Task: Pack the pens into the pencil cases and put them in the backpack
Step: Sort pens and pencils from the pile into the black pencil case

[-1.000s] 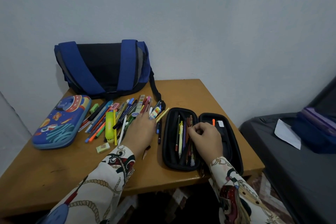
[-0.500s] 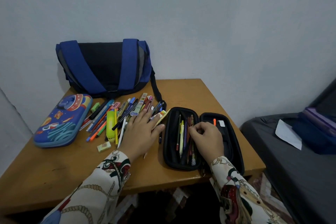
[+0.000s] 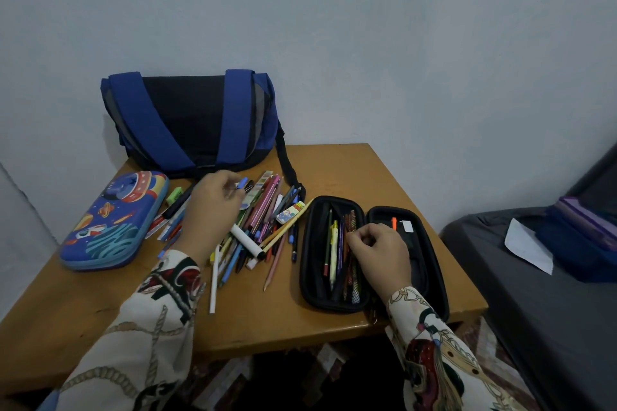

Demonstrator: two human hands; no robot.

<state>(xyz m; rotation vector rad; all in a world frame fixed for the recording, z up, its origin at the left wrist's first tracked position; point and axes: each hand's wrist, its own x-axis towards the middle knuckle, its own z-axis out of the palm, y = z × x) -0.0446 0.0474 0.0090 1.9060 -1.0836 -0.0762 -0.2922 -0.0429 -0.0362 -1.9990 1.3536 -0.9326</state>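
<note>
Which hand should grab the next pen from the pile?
Left. The left hand is already over the loose pens, fingers at a blue-capped one. The right hand is busy in the open black case.

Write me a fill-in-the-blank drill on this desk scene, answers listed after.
1. The black case lies ____, with pens in its left half.
2. The backpack stands at the table's back edge against the ____.
3. The loose pens lie between the black case and the ____ case.
4. The left hand reaches into the ____ pile.

Answers: open; wall; blue; pen
</note>
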